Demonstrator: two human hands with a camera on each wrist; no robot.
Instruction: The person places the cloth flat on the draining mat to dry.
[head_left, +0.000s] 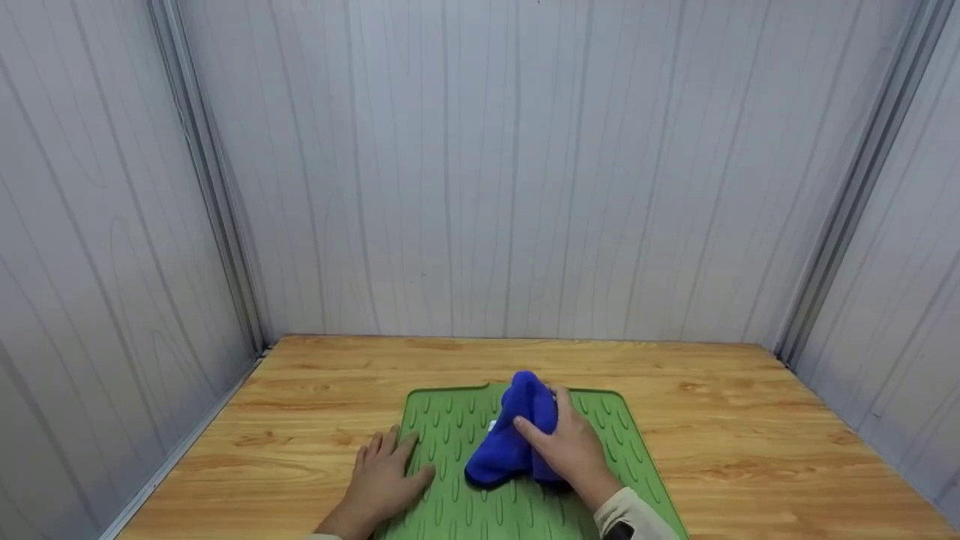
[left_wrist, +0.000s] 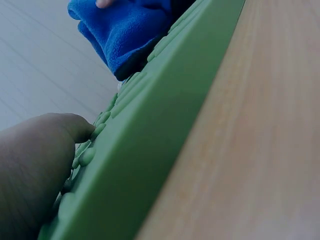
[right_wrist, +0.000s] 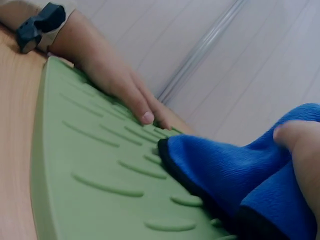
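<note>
A blue cloth (head_left: pixel 502 450) with dark edging is bunched up on a green ridged mat (head_left: pixel 457 517). My right hand (head_left: pixel 574 446) grips the cloth from the right, thumb on the near face and fingers behind it. The cloth's lower edge meets the mat, and its top stands in a peak. My left hand (head_left: pixel 384 480) rests with spread, straight fingers at the mat's left edge, its thumb on the mat. In the right wrist view the left hand (right_wrist: pixel 117 82) lies along the mat beyond the cloth (right_wrist: pixel 220 165).
The mat lies on a wood-grain table (head_left: pixel 285 435). Pale panelled walls (head_left: pixel 480 187) stand behind and on both sides, joined by metal corner strips (head_left: pixel 217 180). A small white tag (head_left: pixel 492 425) shows at the cloth's left side. A dark device (right_wrist: pixel 42 25) sits on the left wrist.
</note>
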